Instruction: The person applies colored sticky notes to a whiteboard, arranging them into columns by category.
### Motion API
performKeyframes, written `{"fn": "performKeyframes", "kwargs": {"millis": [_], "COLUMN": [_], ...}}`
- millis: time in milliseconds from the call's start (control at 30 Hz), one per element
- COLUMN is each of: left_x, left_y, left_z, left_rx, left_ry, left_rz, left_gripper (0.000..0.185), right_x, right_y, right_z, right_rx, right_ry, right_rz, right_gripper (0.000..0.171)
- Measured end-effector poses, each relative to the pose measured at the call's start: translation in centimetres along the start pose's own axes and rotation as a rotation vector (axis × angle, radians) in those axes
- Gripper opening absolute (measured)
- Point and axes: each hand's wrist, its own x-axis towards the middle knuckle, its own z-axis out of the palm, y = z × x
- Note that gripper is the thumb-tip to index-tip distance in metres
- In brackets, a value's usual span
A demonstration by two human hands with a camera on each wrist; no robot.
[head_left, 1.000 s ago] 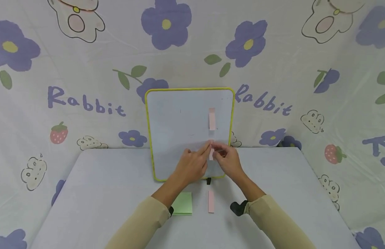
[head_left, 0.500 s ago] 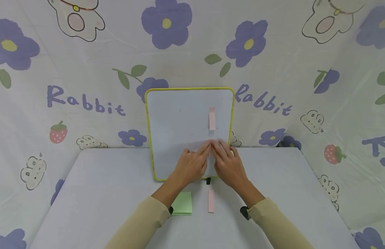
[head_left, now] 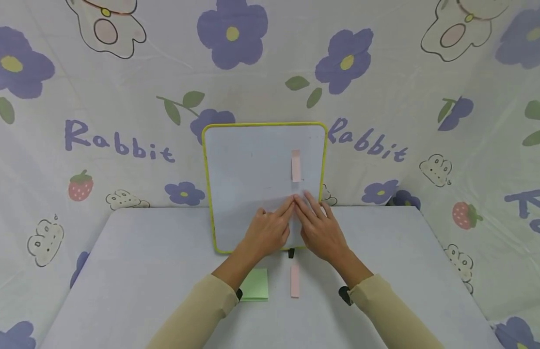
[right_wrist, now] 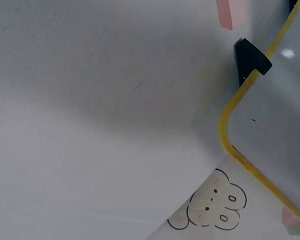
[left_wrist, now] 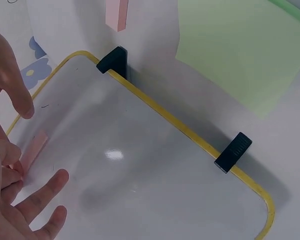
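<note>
A small whiteboard [head_left: 252, 194] with a yellow rim stands upright at the back of the table [head_left: 130, 271], leaning toward the flower-printed cloth [head_left: 121, 72] behind it. Both hands are flat against the lower right part of the whiteboard's face. The left hand [head_left: 267, 232] lies with its fingers straight and slightly spread, the fingertips touching the board; the right hand [head_left: 320, 230] lies just beside it, fingers also straight and fanned, the tips of the two hands meeting. Under those fingertips a pink strip [left_wrist: 32, 150] is pressed onto the whiteboard, mostly hidden in the head view and showing only as a pale pink edge in the left wrist view. Neither hand pinches anything. Higher on the whiteboard, above the hands, a second pink strip [head_left: 295, 166] is stuck upright. In front of the whiteboard, on the table, a third pink strip [head_left: 294, 280] lies near the board's black foot [head_left: 291, 253], and a green pad of sticky notes [head_left: 255, 284] sits beside it, by the left sleeve [head_left: 196, 315].
</note>
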Motion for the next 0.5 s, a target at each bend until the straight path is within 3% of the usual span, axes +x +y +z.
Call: {"fn": "performKeyframes", "kwargs": {"millis": [333, 500], "left_x": [-0.2, -0.14], "left_y": [-0.21, -0.17], "left_z": [-0.07, -0.46], "left_rx": [-0.013, -0.025], "left_ry": [0.032, -0.006], "left_rz": [0.009, 0.007], "left_gripper": [0.055, 0.054], "right_x": [0.05, -0.27], "right_y": [-0.16, 0.01], "right_z": [-0.09, 0.11], "right_rx": [-0.018, 0.001], "right_ry": [-0.068, -0.023], "right_rz": [0.002, 0.02], "right_gripper": [0.07, 0.072]}}
